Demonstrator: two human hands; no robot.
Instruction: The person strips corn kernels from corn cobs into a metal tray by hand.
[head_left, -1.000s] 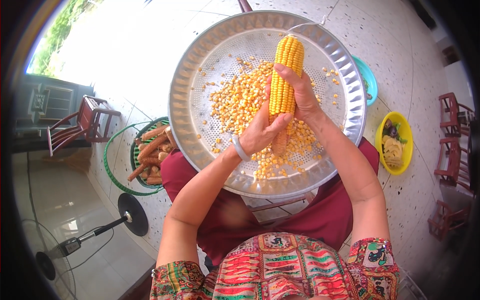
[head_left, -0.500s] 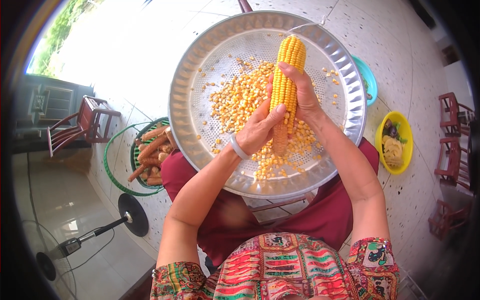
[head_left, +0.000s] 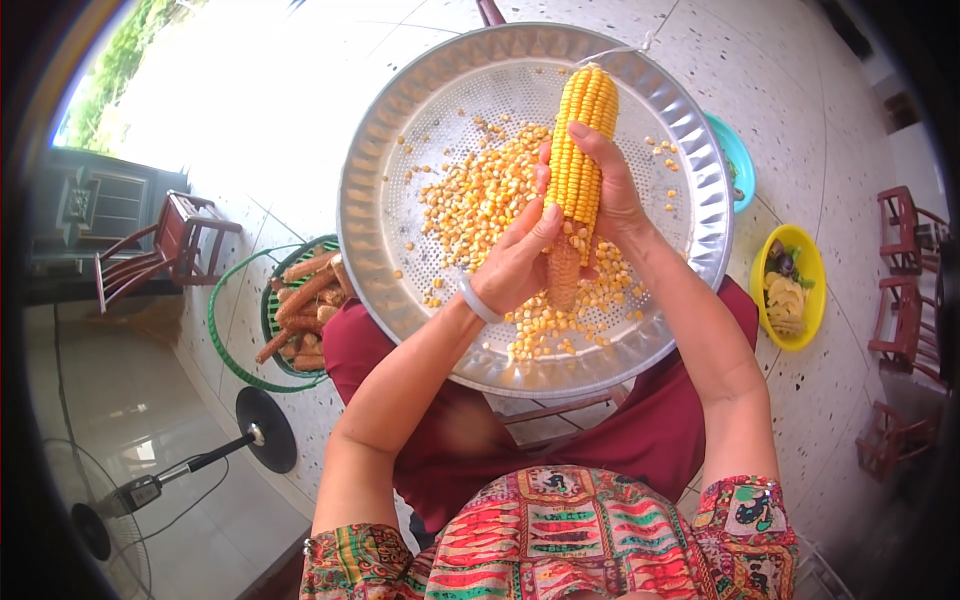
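Over a wide metal perforated tray (head_left: 385, 110), I hold a yellow ear of corn (head_left: 578, 165) with its tip pointing away from me. Its near end is stripped to bare reddish cob. My right hand (head_left: 618, 195) wraps round the ear's right side, thumb lying along the kernels. My left hand (head_left: 515, 258) grips the ear from the left, its thumb pressed at the border between kernels and bare cob. Loose corn kernels (head_left: 480, 195) lie heaped in the tray below, mostly left of the ear. The tray rests on my lap.
A green basket (head_left: 268, 300) of stripped cobs stands on the floor at left, near a standing fan (head_left: 266, 430). To the right are a turquoise bowl (head_left: 742, 160) and a yellow bowl (head_left: 820, 300) with food scraps. Wooden chairs (head_left: 900, 325) line the right; another chair (head_left: 180, 240) stands left.
More of the cob's near end is bare, as kernels by my left thumb have come off. The ear and my left thumb have shifted slightly away from me.
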